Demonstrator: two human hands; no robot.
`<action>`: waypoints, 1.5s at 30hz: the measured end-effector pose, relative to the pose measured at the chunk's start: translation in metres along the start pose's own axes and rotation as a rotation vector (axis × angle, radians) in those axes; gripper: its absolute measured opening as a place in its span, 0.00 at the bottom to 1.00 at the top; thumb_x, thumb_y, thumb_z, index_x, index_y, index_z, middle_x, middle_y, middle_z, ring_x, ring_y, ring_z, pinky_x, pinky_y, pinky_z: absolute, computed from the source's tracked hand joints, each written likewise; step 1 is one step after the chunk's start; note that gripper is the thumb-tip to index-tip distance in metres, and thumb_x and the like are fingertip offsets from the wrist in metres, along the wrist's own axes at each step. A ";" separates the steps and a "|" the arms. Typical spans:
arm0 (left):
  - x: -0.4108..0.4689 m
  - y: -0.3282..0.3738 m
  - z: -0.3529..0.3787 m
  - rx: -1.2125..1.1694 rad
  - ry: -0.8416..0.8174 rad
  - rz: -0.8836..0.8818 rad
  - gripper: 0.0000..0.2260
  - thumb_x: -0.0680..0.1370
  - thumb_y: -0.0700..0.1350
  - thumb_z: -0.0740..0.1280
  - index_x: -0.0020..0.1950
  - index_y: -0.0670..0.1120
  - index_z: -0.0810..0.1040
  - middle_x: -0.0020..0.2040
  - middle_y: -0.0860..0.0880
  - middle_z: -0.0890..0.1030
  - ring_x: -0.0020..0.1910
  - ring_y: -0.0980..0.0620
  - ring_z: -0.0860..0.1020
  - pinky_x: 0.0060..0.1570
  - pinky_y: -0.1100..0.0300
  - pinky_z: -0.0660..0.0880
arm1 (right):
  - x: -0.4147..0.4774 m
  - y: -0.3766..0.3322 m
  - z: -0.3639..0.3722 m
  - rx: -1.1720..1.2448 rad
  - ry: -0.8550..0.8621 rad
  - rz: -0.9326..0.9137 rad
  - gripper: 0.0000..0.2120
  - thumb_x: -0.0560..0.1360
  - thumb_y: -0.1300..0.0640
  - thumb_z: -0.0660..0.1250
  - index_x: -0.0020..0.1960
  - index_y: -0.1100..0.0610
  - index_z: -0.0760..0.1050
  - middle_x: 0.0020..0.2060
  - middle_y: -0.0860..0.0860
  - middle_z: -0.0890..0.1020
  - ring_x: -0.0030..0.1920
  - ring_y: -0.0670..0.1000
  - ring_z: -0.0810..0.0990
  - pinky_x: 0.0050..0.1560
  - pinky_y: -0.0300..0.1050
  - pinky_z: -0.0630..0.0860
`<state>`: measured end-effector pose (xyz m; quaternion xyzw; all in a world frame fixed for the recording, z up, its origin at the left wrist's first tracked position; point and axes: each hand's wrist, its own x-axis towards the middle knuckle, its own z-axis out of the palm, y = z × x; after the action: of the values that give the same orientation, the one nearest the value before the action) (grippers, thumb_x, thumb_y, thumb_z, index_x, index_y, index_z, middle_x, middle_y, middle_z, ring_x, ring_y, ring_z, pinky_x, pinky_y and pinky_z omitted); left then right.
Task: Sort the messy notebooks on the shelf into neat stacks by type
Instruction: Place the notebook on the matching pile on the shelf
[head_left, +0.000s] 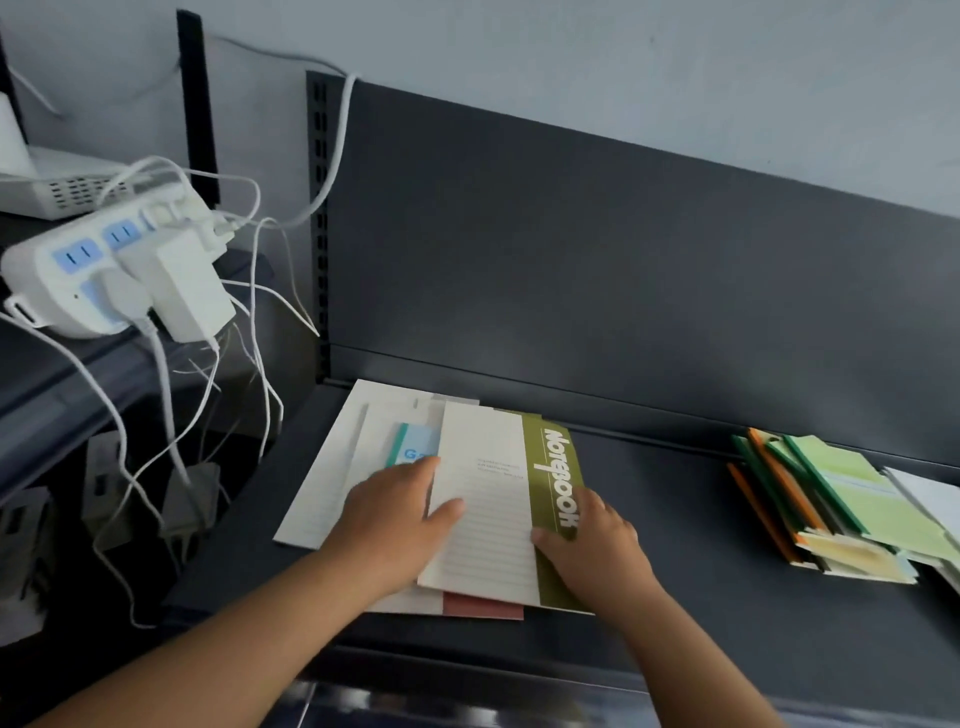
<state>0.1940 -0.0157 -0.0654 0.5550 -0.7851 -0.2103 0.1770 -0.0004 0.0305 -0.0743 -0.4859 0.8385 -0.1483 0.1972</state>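
A cream and olive notebook (498, 499) marked "Notebook" lies on top of a loose pile on the dark shelf (675, 519). My left hand (395, 525) grips its left edge, thumb on the cover. My right hand (592, 545) holds its right edge over the olive band. Under it lie a large white lined notebook (332, 467), a small light blue notebook (413, 444) and a reddish cover (483, 607) that sticks out at the front. At the right sits a fanned stack of green and orange notebooks (831, 504).
A white power strip (104, 270) with plugs and hanging white cables (208, 405) sits on the neighbouring shelf at the left. The shelf's dark back panel (623, 270) rises behind the notebooks. White sheets (930, 499) lie at the far right edge.
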 end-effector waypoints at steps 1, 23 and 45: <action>0.004 -0.004 -0.002 0.041 0.070 -0.036 0.24 0.79 0.57 0.59 0.73 0.49 0.64 0.66 0.51 0.73 0.65 0.50 0.70 0.63 0.55 0.69 | -0.001 -0.001 -0.001 0.004 0.003 0.006 0.35 0.74 0.38 0.66 0.74 0.50 0.57 0.70 0.49 0.69 0.69 0.55 0.67 0.67 0.58 0.70; 0.028 -0.003 -0.014 -0.964 -0.169 -0.469 0.14 0.76 0.32 0.63 0.51 0.52 0.73 0.51 0.49 0.80 0.49 0.48 0.78 0.43 0.54 0.75 | -0.005 -0.019 0.000 0.231 -0.055 0.043 0.34 0.71 0.45 0.73 0.71 0.49 0.62 0.60 0.47 0.73 0.59 0.51 0.75 0.59 0.51 0.77; 0.020 0.058 -0.008 -1.148 -0.315 -0.281 0.10 0.78 0.35 0.64 0.55 0.48 0.79 0.49 0.46 0.84 0.48 0.44 0.82 0.43 0.50 0.79 | -0.032 0.042 -0.055 1.152 -0.032 0.341 0.10 0.74 0.62 0.70 0.55 0.60 0.75 0.46 0.59 0.85 0.46 0.60 0.84 0.43 0.57 0.80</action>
<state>0.1455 -0.0182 -0.0274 0.4316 -0.4825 -0.7007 0.2999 -0.0440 0.0824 -0.0386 -0.1614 0.6861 -0.5379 0.4624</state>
